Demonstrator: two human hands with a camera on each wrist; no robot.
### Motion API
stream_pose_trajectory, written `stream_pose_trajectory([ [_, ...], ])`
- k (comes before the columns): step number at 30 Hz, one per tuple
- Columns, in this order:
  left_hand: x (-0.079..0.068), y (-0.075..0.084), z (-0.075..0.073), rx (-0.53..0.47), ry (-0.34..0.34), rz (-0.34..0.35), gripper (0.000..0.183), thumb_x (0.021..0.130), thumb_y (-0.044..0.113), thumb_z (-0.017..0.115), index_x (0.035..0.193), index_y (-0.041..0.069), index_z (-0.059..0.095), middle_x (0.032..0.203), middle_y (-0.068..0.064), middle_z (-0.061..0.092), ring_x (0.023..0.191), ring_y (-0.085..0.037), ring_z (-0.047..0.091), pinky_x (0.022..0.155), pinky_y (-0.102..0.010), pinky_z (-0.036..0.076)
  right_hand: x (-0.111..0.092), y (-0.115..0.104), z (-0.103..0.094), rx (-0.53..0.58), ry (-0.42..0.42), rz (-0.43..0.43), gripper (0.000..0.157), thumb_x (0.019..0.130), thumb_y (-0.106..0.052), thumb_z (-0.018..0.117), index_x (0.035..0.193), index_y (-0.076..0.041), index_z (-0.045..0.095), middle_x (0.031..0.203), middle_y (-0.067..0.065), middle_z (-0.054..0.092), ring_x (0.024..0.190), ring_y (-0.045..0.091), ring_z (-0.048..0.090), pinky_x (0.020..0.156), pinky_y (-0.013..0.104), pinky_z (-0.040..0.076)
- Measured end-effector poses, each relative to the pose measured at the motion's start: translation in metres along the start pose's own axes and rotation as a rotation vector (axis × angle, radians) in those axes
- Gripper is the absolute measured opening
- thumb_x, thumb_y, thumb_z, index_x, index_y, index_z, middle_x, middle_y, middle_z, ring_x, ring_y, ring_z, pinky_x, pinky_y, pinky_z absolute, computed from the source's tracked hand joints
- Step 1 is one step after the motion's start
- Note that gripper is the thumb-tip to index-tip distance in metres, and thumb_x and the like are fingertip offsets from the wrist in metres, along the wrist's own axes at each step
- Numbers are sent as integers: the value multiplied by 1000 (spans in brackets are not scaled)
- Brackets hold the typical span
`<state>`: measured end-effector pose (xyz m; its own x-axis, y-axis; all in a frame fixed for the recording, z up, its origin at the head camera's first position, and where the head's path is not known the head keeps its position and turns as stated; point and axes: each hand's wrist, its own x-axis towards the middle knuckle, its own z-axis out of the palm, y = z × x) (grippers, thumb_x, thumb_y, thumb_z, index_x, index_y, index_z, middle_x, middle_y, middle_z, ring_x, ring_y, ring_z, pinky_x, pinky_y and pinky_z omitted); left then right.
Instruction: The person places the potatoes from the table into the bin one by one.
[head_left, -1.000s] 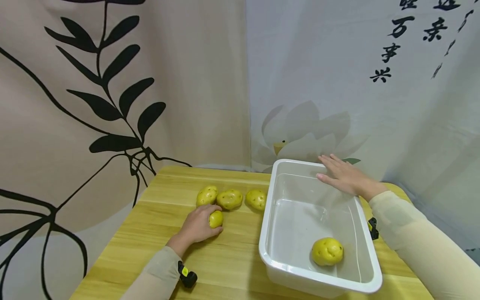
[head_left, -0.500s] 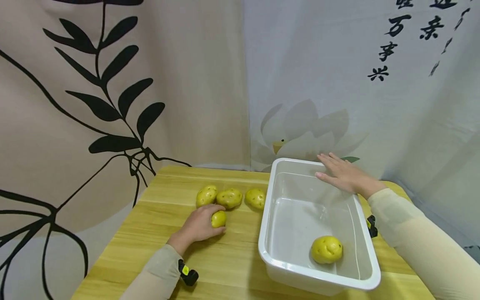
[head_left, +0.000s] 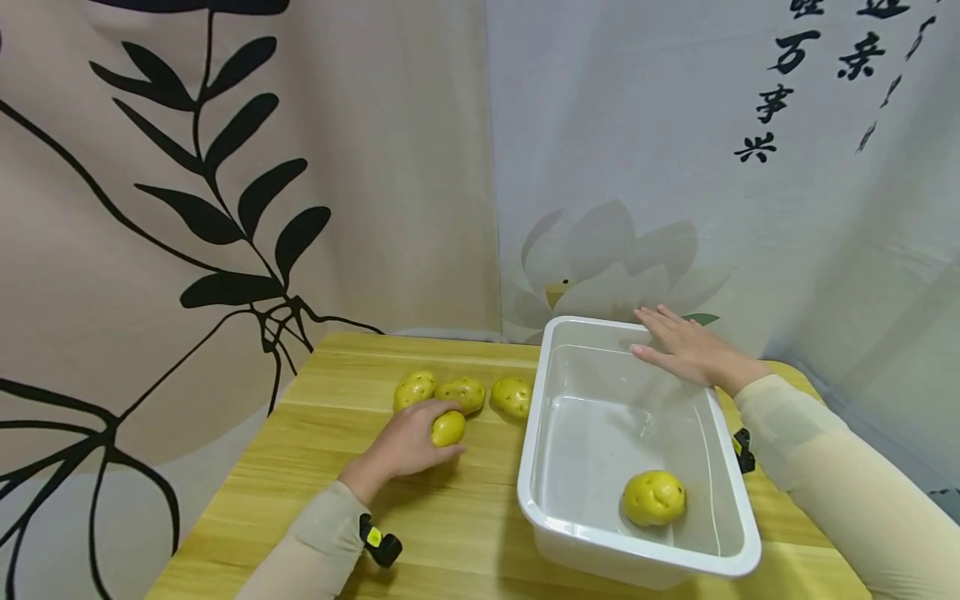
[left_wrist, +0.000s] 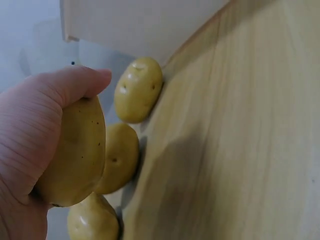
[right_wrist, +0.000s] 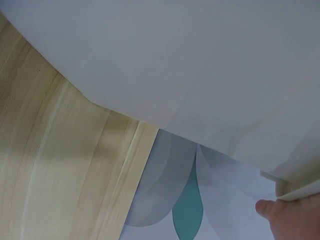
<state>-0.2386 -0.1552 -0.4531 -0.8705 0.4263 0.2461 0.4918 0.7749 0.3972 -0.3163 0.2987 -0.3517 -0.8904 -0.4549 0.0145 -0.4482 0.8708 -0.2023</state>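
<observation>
Nearest us, 1 potato [head_left: 654,498] sits in the white bin [head_left: 585,557], twd the worktop's [head_left: 465,533] R edge. Outside its L wall, which stands btwn, our L grip [head_left: 405,446] pinches another potato [head_left: 448,428]. Behind: 3 more potatoes [head_left: 467,394] nr far edge; R grip [head_left: 686,350], spread, on bin's far-R corner; curtain [head_left: 420,167] beyond.

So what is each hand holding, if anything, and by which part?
The left hand grips a potato round its sides. The right hand grips nothing, resting at the far right corner of the tub.
</observation>
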Motion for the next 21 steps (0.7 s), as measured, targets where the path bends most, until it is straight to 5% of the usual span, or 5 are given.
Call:
stream_pose_trajectory([
  [13, 8, 27, -19, -4, -8, 58, 61, 71, 57, 68, 123, 28, 53, 121, 11, 53, 102, -7, 51, 78, -29, 44, 1, 2, 0, 5, -19, 5, 76, 90, -59, 35, 147, -15, 13, 151, 9, 13, 137, 32, 3, 101, 62, 8],
  [21, 16, 47, -34, -56, -18, 129, 57, 73, 54, 68, 120, 26, 54, 109, 13, 56, 87, -5, 53, 68, -26, 45, 0, 1, 0, 1, -9, 11, 76, 90, -60, 35, 147, -16, 14, 151, 8, 13, 137, 30, 3, 101, 61, 7],
])
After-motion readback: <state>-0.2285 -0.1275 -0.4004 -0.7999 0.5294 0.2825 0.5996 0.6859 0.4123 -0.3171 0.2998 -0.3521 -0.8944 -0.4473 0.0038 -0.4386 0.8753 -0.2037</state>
